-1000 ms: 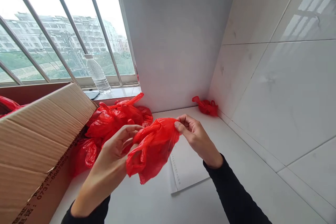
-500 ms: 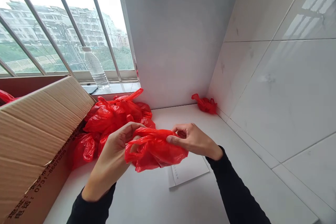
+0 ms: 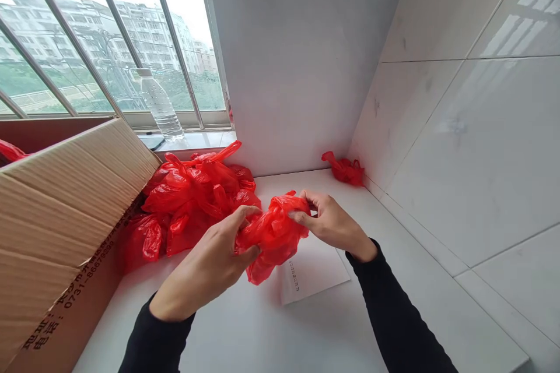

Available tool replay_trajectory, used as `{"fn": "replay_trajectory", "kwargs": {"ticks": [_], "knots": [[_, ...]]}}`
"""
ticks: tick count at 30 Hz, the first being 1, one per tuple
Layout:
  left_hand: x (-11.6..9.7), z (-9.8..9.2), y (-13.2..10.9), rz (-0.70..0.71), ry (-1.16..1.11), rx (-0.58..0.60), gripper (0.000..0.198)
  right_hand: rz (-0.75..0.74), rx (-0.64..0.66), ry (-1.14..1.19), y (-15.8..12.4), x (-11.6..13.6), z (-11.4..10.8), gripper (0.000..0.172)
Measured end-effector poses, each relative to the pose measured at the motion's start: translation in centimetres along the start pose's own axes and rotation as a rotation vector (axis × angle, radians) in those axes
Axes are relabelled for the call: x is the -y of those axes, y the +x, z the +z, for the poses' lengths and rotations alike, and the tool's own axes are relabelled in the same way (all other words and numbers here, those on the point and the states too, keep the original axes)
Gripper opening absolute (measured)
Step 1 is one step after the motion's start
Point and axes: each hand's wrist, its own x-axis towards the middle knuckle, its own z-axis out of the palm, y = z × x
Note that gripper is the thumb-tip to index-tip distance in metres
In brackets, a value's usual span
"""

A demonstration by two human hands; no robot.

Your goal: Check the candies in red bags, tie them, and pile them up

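Note:
A crumpled red plastic bag point(image 3: 275, 233) hangs between my two hands, above the white table point(image 3: 245, 332). My left hand point(image 3: 219, 262) grips its left side, with thumb in front and fingers behind. At the bag's upper right edge, my right hand point(image 3: 330, 221) pinches the thin plastic between thumb and fingers. What the bag contains, if anything, cannot be made out. Below it lies a white booklet point(image 3: 321, 280) with small print along its left side, partly covered by the bag and right hand.
A heap of red plastic bags point(image 3: 196, 198) lies beside an open cardboard box point(image 3: 79, 192) at left. Another red bag point(image 3: 345, 169) sits in the back right corner. On the windowsill stands a clear water bottle point(image 3: 161, 108) near a dark flat object point(image 3: 152, 142). Tiled wall point(image 3: 472, 157) rises at right.
My left hand has shifted from the bag's handle loops to its left side, thumb now in front. The bag has turned and bunched up more. My right hand still pinches it.

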Motion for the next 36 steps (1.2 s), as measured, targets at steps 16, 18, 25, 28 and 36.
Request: {"fn": "replay_trajectory", "kwargs": {"ticks": [16, 18, 25, 28, 36], "knots": [[-0.1, 0.4, -0.1, 0.028, 0.025, 0.012, 0.028, -0.066, -0.012, -0.105, -0.5, 0.8, -0.4, 0.039], [0.0, -0.5, 0.1, -0.031, -0.002, -0.098, 0.031, -0.073, -0.018, -0.106, -0.6, 0.6, -1.1, 0.033], [1.3, -2.4, -0.1, -0.198, -0.106, -0.418, 0.037, 0.015, 0.014, -0.093, -0.9, 0.2, -2.5, 0.006], [1.1, -1.9, 0.1, -0.180, -0.123, -0.339, 0.039, 0.011, 0.061, -0.103, -0.9, 0.5, -1.8, 0.018], [-0.1, -1.8, -0.3, -0.157, -0.234, -0.252, 0.037, 0.019, 0.047, -0.111, -1.0, 1.2, -0.3, 0.040]]}}
